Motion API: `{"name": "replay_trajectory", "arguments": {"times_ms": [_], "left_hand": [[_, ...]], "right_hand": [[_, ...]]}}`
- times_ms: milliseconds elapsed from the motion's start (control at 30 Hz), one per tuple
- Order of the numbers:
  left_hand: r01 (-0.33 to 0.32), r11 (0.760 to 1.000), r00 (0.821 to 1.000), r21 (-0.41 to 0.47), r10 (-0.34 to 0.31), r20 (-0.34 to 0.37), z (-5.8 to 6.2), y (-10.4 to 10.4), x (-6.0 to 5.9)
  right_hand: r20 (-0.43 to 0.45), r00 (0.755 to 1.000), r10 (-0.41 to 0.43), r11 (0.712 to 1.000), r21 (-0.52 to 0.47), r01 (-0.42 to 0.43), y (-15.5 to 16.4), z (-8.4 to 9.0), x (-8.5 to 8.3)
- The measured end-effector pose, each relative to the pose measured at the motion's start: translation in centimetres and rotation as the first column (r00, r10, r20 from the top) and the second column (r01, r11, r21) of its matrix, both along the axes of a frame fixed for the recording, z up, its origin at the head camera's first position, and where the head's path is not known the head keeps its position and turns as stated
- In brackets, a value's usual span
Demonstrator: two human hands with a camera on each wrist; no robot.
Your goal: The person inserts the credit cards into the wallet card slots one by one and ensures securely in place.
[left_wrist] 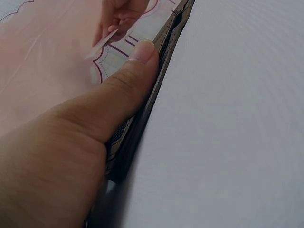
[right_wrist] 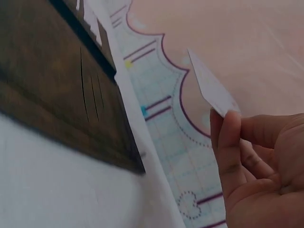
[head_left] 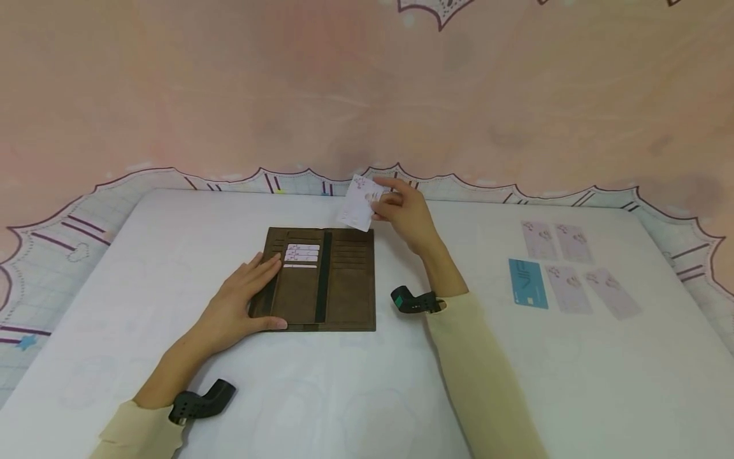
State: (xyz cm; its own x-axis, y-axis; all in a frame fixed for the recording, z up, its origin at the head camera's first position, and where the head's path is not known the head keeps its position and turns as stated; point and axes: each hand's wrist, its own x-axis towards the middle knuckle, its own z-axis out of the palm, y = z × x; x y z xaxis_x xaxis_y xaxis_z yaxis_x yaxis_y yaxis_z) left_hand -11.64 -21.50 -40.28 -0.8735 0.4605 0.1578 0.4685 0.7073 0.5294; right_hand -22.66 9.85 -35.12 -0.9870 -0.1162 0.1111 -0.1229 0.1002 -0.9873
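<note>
An open brown wallet [head_left: 350,299] lies on the white table, with a dark strap down its middle and several pale cards [head_left: 302,253] showing in the slots of its left half. My left hand [head_left: 235,306] rests on the wallet's left side, fingers stretched out over it and the thumb along its near edge. Above the wallet's far edge, my right hand [head_left: 407,217] pinches a white card with a purple pattern [head_left: 358,204] between thumb and fingers. The right wrist view shows this card [right_wrist: 211,88] tilted in the air, apart from the wallet.
On the right of the table [head_left: 459,382] lie a blue card [head_left: 528,284] marked VIP and several pale purple cards [head_left: 568,290], laid out in two rows. A patterned pink backdrop [head_left: 287,95] rises behind the table's far edge.
</note>
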Motion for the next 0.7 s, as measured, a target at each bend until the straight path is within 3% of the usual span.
{"name": "replay_trajectory", "arguments": {"times_ms": [433,700], "left_hand": [[0.005,1.0,1.0,0.006,-0.005,-0.013,-0.2,0.1,0.1],[0.002,1.0,1.0,-0.01,-0.002,-0.015,-0.1,0.0,-0.1]], "right_hand": [[0.06,0.992,-0.109,0.984,-0.133,0.116,-5.8,-1.6,0.1],[0.036,0.988,-0.149,0.982,-0.114,0.152,-8.1,-2.7,0.2]]}}
